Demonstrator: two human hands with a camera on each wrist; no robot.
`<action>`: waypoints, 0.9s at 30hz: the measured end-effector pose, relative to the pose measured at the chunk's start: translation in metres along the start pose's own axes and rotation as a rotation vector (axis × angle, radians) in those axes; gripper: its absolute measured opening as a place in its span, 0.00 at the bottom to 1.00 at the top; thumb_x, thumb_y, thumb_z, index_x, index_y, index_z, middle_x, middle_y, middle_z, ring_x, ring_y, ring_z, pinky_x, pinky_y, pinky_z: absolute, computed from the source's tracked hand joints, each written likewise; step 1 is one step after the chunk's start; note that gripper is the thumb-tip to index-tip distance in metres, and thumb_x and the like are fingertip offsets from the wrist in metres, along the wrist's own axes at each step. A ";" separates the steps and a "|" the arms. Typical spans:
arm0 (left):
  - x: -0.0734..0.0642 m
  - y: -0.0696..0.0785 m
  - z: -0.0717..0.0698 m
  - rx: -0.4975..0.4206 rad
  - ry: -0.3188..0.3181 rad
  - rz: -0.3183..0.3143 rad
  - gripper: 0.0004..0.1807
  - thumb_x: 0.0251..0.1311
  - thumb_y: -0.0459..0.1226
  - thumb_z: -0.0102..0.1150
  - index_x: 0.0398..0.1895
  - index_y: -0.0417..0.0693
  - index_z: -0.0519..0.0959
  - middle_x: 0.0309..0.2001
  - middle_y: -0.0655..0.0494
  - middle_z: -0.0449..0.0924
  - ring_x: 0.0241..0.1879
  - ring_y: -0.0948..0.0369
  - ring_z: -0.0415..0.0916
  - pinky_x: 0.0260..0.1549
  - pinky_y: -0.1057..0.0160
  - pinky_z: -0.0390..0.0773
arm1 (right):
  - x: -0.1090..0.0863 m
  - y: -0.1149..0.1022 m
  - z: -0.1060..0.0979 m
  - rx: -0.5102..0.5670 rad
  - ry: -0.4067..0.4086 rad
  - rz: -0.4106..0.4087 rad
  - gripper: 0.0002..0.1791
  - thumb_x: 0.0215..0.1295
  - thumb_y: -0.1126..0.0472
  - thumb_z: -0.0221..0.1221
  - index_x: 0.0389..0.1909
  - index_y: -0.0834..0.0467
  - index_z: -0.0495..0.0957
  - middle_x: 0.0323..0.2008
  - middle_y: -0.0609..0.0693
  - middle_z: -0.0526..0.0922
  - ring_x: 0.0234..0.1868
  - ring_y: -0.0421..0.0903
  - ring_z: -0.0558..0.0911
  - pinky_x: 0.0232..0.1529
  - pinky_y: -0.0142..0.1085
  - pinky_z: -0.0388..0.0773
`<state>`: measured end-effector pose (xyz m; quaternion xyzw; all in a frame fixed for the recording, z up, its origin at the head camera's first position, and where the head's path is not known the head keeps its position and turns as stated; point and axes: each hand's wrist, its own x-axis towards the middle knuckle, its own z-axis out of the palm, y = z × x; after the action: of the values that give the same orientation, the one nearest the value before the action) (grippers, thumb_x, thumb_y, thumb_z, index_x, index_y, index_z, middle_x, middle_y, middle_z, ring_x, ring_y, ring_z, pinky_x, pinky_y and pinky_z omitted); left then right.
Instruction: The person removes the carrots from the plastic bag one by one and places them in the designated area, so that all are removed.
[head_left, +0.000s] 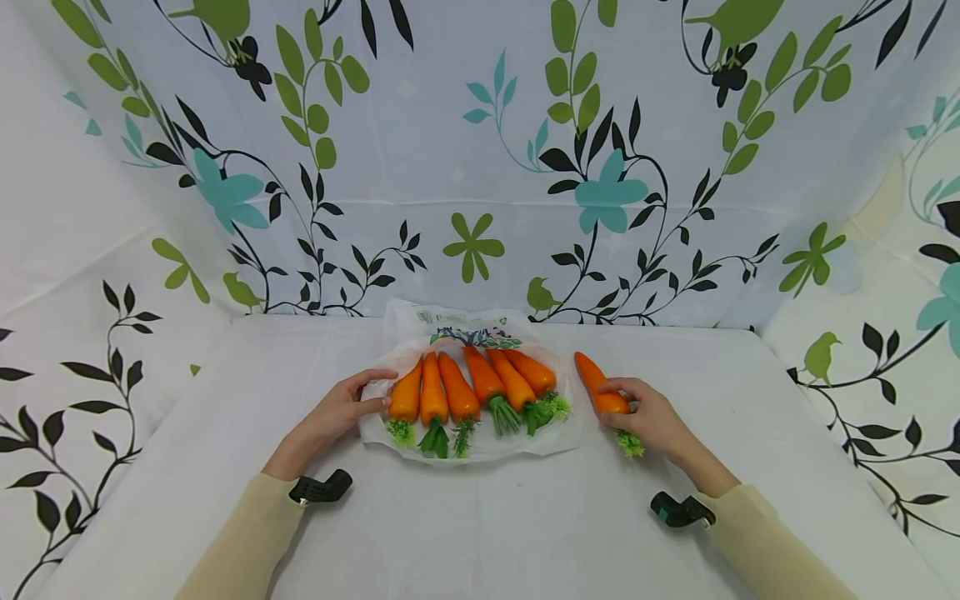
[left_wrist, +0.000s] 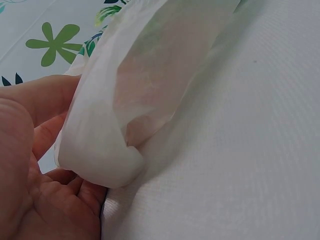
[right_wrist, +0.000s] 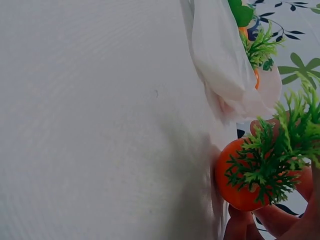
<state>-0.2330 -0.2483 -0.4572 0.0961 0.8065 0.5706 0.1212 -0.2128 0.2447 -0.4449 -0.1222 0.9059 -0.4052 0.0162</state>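
A thin white plastic bag (head_left: 517, 448) with a printed tree design lies spread on the table. Several orange toy-like carrots (head_left: 457, 387) with green tops lie side by side on it, tips pointing away from me. At the bag's left edge, my left hand (head_left: 341, 412) holds the plastic between thumb and fingers; the left wrist view shows the folded bag edge (left_wrist: 100, 135) there. To the right of the bag, my right hand (head_left: 648, 417) grips a separate carrot (head_left: 590, 372) near its leafy end. Its round orange end (right_wrist: 227, 172) and feathery leaves (right_wrist: 270, 155) show in the right wrist view.
The white-covered table (head_left: 480, 525) stretches out in front of the bag and to both sides. A patterned cloth (head_left: 420, 192) with leaves and birds hangs behind it. Dark cameras sit on both wrists, over beige sleeves (head_left: 247, 533).
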 end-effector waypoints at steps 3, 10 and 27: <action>0.001 0.000 0.000 -0.002 0.004 -0.002 0.27 0.65 0.39 0.63 0.67 0.46 0.71 0.77 0.41 0.48 0.77 0.44 0.34 0.71 0.38 0.35 | 0.000 0.001 0.000 -0.002 0.005 0.009 0.21 0.63 0.59 0.67 0.56 0.59 0.79 0.64 0.62 0.72 0.50 0.57 0.76 0.50 0.48 0.76; 0.002 -0.001 0.000 0.002 0.003 0.016 0.27 0.65 0.38 0.63 0.67 0.44 0.71 0.77 0.40 0.47 0.77 0.44 0.33 0.71 0.38 0.35 | 0.000 0.003 -0.001 0.006 0.022 -0.046 0.19 0.63 0.62 0.66 0.54 0.60 0.80 0.63 0.62 0.72 0.55 0.59 0.76 0.54 0.52 0.76; 0.002 -0.004 0.000 -0.002 0.009 0.004 0.28 0.65 0.40 0.64 0.66 0.45 0.71 0.77 0.41 0.47 0.77 0.44 0.32 0.71 0.38 0.34 | 0.003 -0.009 -0.020 0.043 0.036 -0.019 0.20 0.67 0.63 0.62 0.59 0.61 0.78 0.63 0.60 0.74 0.60 0.60 0.72 0.61 0.57 0.71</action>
<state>-0.2348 -0.2495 -0.4615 0.0951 0.8062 0.5723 0.1163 -0.2163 0.2528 -0.4241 -0.1232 0.8960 -0.4266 -0.0012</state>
